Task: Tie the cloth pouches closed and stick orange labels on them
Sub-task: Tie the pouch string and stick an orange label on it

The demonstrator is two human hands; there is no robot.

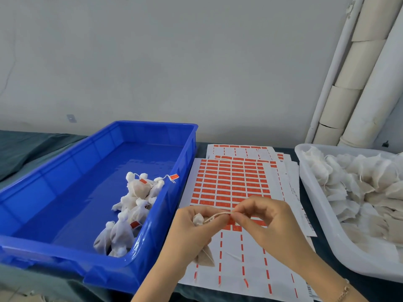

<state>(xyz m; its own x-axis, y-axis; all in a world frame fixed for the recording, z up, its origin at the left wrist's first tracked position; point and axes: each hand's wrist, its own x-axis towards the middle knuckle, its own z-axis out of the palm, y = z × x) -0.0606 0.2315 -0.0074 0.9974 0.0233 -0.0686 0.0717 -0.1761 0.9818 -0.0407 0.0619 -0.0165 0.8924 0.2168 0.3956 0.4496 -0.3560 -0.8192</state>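
Backdrop: pale grey wall, cream pipes [349,83] in the right corner, dark green cloth over the table [32,149].
Pouch [198,219]: up front over the label sheet [231,184], gathered neck poking out above the fingers, tan belly hanging below the palm.
Left hand [192,232]: fingers curled right round the pouch, clamped on.
Right hand [268,223]: thumb and forefinger pinched together on the drawstring [218,215], which runs taut across to the neck.
Handling: light, soft and squashy, I'd say; hold it at the neck and pull by the string, not the thin fabric.
Textures: gauzy white mesh, thin cord, orange labels in tidy rows on slick white backing.
Blue crate [65,247]: glossy hard plastic on the left, finished pouches [135,199] heaped in the near corner, orange tags showing.
White tray [322,214]: on the right, piled with untied pouches [359,188].
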